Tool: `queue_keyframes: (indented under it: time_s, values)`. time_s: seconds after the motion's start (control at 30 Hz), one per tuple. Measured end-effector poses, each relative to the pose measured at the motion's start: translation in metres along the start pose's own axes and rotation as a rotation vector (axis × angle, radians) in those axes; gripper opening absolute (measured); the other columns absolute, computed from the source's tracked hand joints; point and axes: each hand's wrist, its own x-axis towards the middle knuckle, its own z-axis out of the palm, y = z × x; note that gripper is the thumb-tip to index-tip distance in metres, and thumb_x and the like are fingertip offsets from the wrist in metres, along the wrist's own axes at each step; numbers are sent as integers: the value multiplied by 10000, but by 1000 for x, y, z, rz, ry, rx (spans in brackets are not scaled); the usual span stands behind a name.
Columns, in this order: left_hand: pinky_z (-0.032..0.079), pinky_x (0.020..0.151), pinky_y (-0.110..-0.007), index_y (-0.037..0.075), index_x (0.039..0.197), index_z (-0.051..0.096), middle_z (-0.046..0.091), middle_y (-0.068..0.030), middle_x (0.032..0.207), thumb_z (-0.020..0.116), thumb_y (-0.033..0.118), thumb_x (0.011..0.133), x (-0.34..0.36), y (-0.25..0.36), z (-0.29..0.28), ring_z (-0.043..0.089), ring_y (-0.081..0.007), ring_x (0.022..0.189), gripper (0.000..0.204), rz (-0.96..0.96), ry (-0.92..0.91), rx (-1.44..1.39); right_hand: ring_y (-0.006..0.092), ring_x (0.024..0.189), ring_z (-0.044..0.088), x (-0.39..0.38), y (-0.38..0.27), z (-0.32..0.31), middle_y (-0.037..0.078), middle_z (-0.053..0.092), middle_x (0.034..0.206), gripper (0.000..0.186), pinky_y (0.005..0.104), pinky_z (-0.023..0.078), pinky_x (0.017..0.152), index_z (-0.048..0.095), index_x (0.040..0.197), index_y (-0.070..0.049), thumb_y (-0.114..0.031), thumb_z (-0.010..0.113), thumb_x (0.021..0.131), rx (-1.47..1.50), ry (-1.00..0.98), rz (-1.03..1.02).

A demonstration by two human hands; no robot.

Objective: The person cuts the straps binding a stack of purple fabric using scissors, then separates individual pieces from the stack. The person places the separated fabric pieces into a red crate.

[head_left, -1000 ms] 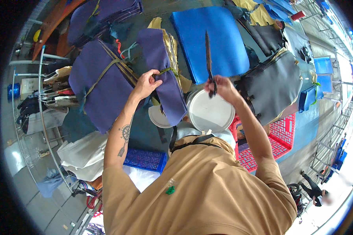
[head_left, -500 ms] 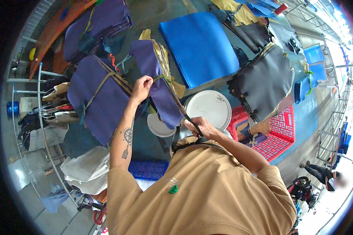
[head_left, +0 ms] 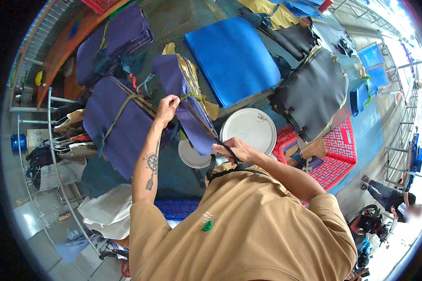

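A bundle of purple sheets (head_left: 166,68) stands on edge in front of me, with yellowish layers showing along its right side. Around its middle runs a narrow green tie (head_left: 190,95). My left hand (head_left: 167,109) pinches the tie's left end, fingers closed. My right hand (head_left: 235,150) is closed around the black handle of a long, narrow dark tool (head_left: 206,125), possibly shears. The tool lies slantwise along the bundle toward the tie; its tip is hard to make out.
Tied purple stacks (head_left: 115,124) lie at left. Beyond the bundle is a blue sheet stack (head_left: 232,61); black sheets (head_left: 312,93) lie to its right. A round white lid (head_left: 248,131) and a red basket (head_left: 340,150) are near my right arm. A metal rack (head_left: 51,136) stands left.
The view has shifted slightly. The dark tool appears to lie a little farther left across the bundle, near the tie. My left hand keeps its pinch.
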Motion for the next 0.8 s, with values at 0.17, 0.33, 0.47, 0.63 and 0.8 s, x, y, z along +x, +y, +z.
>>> queue_keyframes:
  time_s: [0.17, 0.33, 0.47, 0.63, 0.8]
  values:
    - [381, 575, -230, 42, 968, 677, 532, 82, 754, 633, 144, 1010, 4, -8, 1, 446, -27, 665, 119, -5, -4, -4, 193, 569, 631, 12, 9, 6, 78, 592, 540, 829, 373, 484, 544, 632, 588, -44, -834, 552, 827, 16, 19, 31]
    - [376, 607, -237, 13, 939, 676, 527, 81, 750, 633, 116, 998, 5, -6, 0, 435, -34, 686, 126, -39, -6, -24, 199, 542, 610, 15, 3, 5, 53, 556, 535, 798, 365, 481, 536, 604, 585, -57, -826, 610, 799, 103, 5, 16]
    - [367, 603, -230, 18, 952, 682, 522, 89, 746, 634, 118, 998, 3, -3, 2, 430, -28, 681, 120, -69, 10, -48, 176, 529, 589, 17, -3, -4, 39, 537, 563, 748, 343, 477, 531, 556, 580, -87, -800, 672, 777, 142, -12, 27]
    - [353, 597, -220, 22, 959, 685, 503, 97, 741, 639, 125, 998, 3, 2, 4, 412, -16, 675, 120, -84, 8, -73, 152, 508, 590, 29, 10, -13, 36, 542, 544, 751, 329, 460, 493, 540, 565, -102, -816, 654, 769, 99, -33, 1]
    - [327, 572, -216, 26, 961, 688, 474, 110, 730, 639, 143, 1004, 1, -4, 4, 382, -11, 657, 134, -1, 29, -41, 143, 491, 542, 26, 14, -8, 24, 527, 526, 745, 335, 415, 488, 582, 564, -76, -758, 602, 863, -21, 43, -7]
